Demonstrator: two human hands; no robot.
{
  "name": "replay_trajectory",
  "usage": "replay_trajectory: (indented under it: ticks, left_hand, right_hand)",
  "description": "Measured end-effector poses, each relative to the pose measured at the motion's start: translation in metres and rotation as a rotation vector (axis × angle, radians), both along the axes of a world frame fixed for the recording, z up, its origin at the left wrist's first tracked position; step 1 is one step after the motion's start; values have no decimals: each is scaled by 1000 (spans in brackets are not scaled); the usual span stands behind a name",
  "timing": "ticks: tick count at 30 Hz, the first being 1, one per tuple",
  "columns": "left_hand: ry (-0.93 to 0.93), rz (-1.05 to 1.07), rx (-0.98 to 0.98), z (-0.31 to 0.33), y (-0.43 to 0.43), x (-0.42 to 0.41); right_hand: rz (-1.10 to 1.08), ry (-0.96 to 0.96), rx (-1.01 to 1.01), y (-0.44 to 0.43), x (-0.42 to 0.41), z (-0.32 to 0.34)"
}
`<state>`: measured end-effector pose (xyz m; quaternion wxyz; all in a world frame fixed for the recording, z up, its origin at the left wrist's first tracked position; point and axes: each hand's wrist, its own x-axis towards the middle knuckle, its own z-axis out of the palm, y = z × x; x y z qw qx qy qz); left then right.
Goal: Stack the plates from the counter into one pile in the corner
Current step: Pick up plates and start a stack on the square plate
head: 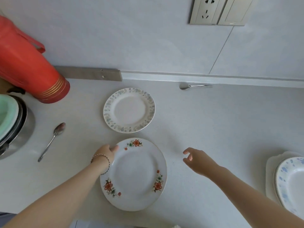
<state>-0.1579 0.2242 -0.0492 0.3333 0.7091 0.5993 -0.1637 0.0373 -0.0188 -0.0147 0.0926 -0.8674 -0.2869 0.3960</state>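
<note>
Left hand (107,153) grips red-flowered plate (134,174); right hand (195,159) open, empty; second plate (129,110) beyond.

On our tabletop (213,122), one plate (129,110) lies behind another (133,174); a spoon (52,141) lies left, a pile (289,180) right.

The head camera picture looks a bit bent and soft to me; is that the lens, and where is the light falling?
Head view: the wide lens bows the counter edge and leans the red flask; lighting is soft and even, with only a faint shadow beyond the right hand; no strong glare on the flowered plate; detail is slightly soft throughout.
</note>
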Motion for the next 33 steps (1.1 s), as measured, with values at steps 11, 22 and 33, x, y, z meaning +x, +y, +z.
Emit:
replay_trajectory:
  ticks: [11, 22, 33]
  left_hand:
    - [-461, -175, 115, 46, -42, 28]
    - [-742, -52, 11, 76, -204, 146]
    - [-694, -141, -158, 57, -386, 237]
  right_hand:
    - [-245, 4, 52, -79, 19, -4]
    - [-618, -153, 94, -244, 60, 28]
    - [-915, -230, 76, -408, 66, 29]
